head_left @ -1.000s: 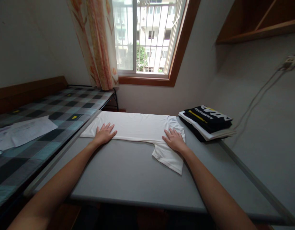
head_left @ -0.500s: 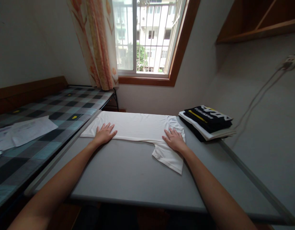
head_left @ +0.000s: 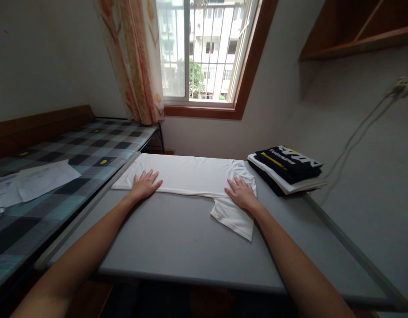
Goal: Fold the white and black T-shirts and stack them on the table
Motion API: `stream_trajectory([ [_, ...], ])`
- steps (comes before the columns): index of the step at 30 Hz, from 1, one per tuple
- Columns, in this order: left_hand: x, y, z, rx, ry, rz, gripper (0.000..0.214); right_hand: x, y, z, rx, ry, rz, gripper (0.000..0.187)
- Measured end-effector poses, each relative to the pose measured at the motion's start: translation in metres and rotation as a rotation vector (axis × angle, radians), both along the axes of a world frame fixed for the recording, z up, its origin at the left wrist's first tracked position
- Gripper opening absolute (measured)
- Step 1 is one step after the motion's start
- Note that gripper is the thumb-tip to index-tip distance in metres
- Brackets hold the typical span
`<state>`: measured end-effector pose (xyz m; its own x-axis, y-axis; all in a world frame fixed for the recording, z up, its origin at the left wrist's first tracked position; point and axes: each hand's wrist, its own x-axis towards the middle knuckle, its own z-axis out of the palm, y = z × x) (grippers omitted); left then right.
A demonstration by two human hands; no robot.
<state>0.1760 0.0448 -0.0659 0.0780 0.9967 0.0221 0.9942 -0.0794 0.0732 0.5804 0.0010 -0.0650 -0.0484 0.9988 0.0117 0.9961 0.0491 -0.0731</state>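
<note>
A white T-shirt (head_left: 190,174) lies sideways on the grey table (head_left: 177,243), folded lengthwise, its hem at the left and its collar at the right. One short sleeve points down toward me at the right. My left hand (head_left: 146,184) rests flat on the shirt near the hem, fingers spread. On the collar end, just above the sleeve, my right hand (head_left: 242,193) lies flat with its fingers apart. Neither hand grips the cloth. What lies under the palms is hidden.
A stack of folded clothes (head_left: 286,170), black and white, sits at the table's back right near the wall. To the left is a bed with a checked mattress (head_left: 101,143) and papers (head_left: 48,179) on it. A curtained window (head_left: 207,57) is ahead; a cable (head_left: 359,119) hangs at right.
</note>
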Motion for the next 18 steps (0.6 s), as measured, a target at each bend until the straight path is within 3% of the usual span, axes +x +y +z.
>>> stream_trajectory([
  [18, -0.0011, 0.0007, 0.0, -0.011, -0.002, -0.002, 0.069, 0.002, 0.0018, -0.0029, 0.011, 0.009, 0.009, 0.06],
])
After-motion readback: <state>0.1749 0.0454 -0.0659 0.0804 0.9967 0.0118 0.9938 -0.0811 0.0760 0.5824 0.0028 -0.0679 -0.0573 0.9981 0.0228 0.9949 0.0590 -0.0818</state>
